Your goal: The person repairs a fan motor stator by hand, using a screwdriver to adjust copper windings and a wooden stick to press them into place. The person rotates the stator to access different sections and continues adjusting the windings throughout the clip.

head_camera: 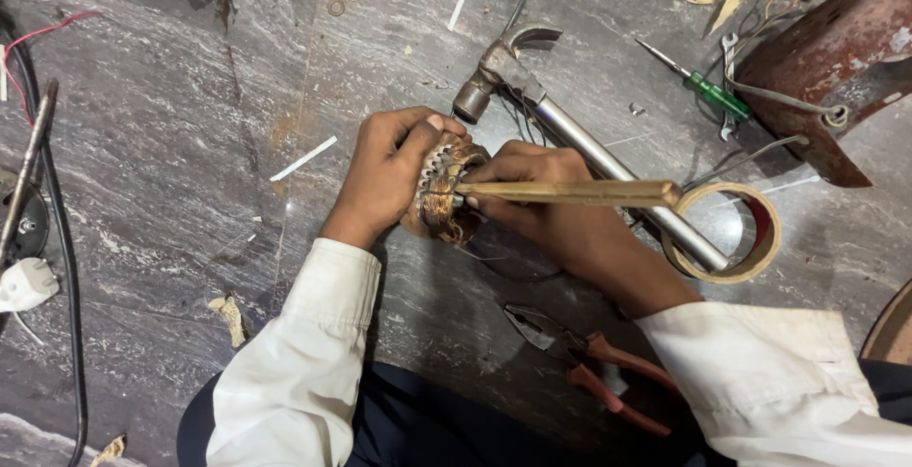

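Note:
My left hand (385, 174) grips a small motor stator (446, 206) wound with copper wire, holding it on the grey stone floor. My right hand (541, 203) holds a flat wooden stick (579, 192) whose tip is pressed into the stator's slots. Both sleeves are white. The stator's lower side is hidden by my fingers.
A claw hammer (532, 96) with a metal handle lies just behind my hands. A tape roll (727, 234) lies at the right, with red-handled pliers (589, 358) near my right forearm. A green screwdriver (708, 89), a rusty metal housing (836, 58) and a black cable (57, 239) lie around.

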